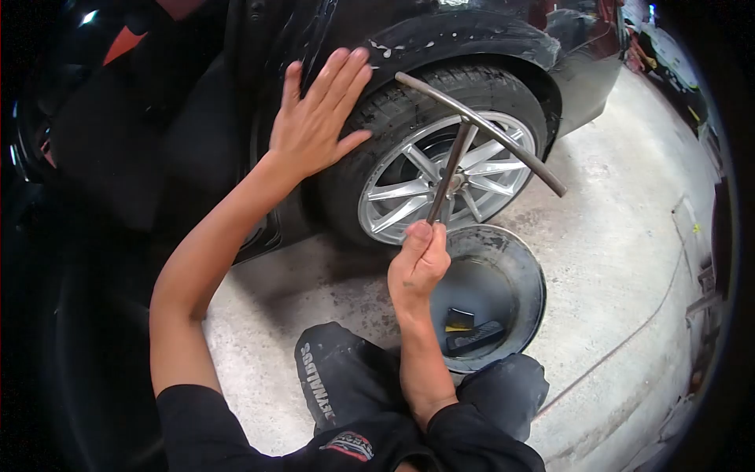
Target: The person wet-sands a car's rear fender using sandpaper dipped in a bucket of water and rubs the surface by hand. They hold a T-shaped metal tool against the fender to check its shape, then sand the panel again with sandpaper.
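Observation:
My left hand (318,114) is spread flat at the dark car's body panel (338,39), by the front edge of the wheel arch, with nothing in it. Wrapped round the lower end of a T-shaped metal bar (450,169) is my right hand (419,263). The bar's crosspiece slants in front of the tyre and the silver spoked wheel (401,191). White marks and scuffs show on the panel above the tyre. Whether the bar touches the car, I cannot tell.
A round black basin (537,275) with cloudy liquid stands on the concrete floor (613,236), below my right hand. In it lie a dark block with a yellow edge (458,320) and a black block (476,338). A thin line (605,358) crosses the floor at the right.

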Demonstrator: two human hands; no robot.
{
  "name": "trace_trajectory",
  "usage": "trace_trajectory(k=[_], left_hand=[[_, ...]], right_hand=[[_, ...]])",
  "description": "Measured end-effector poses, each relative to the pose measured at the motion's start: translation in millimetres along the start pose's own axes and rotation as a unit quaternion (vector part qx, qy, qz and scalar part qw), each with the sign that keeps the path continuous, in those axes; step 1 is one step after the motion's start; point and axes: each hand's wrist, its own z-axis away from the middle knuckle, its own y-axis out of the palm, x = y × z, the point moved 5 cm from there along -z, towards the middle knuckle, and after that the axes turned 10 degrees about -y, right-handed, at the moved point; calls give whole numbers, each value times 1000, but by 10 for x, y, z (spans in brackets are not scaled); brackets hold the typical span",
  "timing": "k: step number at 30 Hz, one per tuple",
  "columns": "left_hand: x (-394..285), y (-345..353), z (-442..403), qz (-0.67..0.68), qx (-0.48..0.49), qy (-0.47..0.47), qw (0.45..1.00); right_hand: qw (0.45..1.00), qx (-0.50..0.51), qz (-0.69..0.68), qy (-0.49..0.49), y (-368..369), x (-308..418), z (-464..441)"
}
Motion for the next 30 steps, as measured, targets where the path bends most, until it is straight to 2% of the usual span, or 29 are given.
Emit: trace_trajectory(k=[4, 9, 10, 13, 16, 19, 20, 23, 28, 30], left_hand=[[150, 182, 457, 37, -7, -18, 999], [126, 242, 500, 63, -26, -18, 997], [122, 237, 504, 69, -25, -16, 997], [139, 236, 503, 75, -29, -15, 997], [130, 236, 494, 74, -38, -13, 996], [142, 232, 491, 82, -38, -11, 996], [144, 233, 485, 86, -35, -13, 996], [127, 220, 497, 95, -25, -9, 995], [141, 216, 471, 94, -28, -19, 995], [129, 211, 493, 100, -31, -19, 994]], right_hand=[[999, 2, 29, -23, 59, 51, -43], [993, 34, 99, -61, 365, -84, -42], [990, 21, 110, -89, 402, -127, -38], [988, 5, 122, -96, 296, 0, -61], [994, -78, 31, -74, 111, 127, 53], [988, -104, 55, -101, 133, 156, 41], [973, -87, 138, -164, 247, 147, -53], [982, -9, 150, -114, 310, 79, -119], [988, -133, -6, -83, 173, 25, 47], [992, -33, 91, -87, 339, -103, -17]])
